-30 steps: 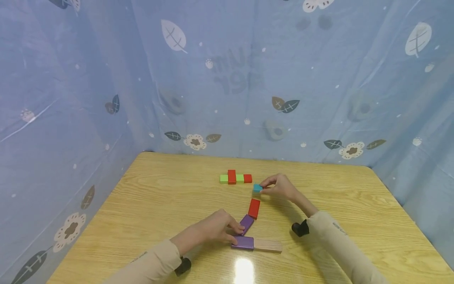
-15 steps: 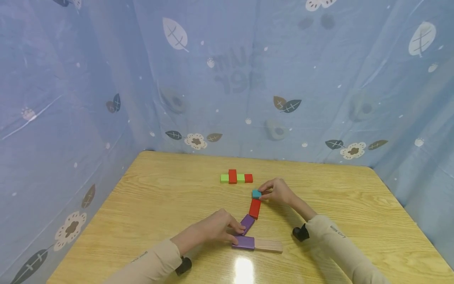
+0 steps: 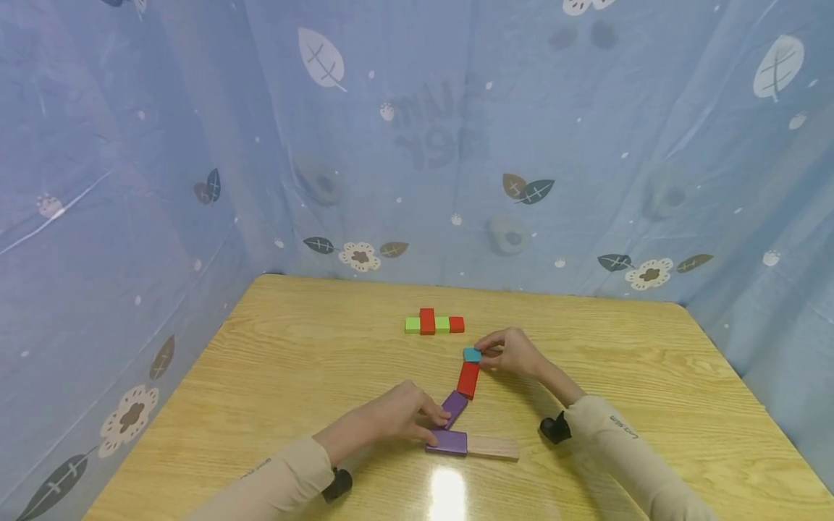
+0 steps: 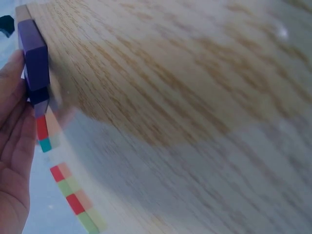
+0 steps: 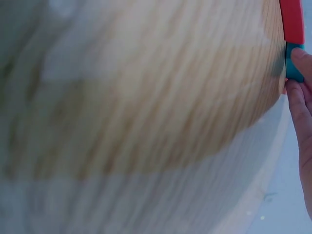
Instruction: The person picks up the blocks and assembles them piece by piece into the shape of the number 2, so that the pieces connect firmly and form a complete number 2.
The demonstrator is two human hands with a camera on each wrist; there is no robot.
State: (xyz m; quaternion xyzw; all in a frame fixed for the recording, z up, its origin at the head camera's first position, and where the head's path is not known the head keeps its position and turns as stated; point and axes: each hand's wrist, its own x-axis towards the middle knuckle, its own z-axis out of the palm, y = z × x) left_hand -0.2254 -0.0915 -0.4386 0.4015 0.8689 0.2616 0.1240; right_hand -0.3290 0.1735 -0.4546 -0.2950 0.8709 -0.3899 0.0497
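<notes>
My right hand (image 3: pixel 517 352) pinches a small teal block (image 3: pixel 472 355) between thumb and fingers. The block sits at the far end of a red block (image 3: pixel 468 380); the right wrist view shows the teal block (image 5: pixel 294 66) against the red one (image 5: pixel 292 19). My left hand (image 3: pixel 404 416) rests by two purple blocks. Its thumb touches the left end of the nearer purple block (image 3: pixel 448 443), and its fingertips lie on the slanted purple block (image 3: pixel 456 407). A plain wooden block (image 3: pixel 493 449) adjoins the nearer purple one on the right. Together these blocks form a bent line.
Farther back lies a short row of green and red blocks (image 3: pixel 413 325), with a larger red block (image 3: pixel 427 321) across it. The wooden table (image 3: pixel 313 340) is bordered by a blue patterned curtain (image 3: pixel 417 181). Dark wrist devices (image 3: pixel 556 428) sit beneath both sleeves.
My right hand has brought the teal block nearer, from a gap beyond the red block to its far end. The left hand has stayed at the purple blocks.
</notes>
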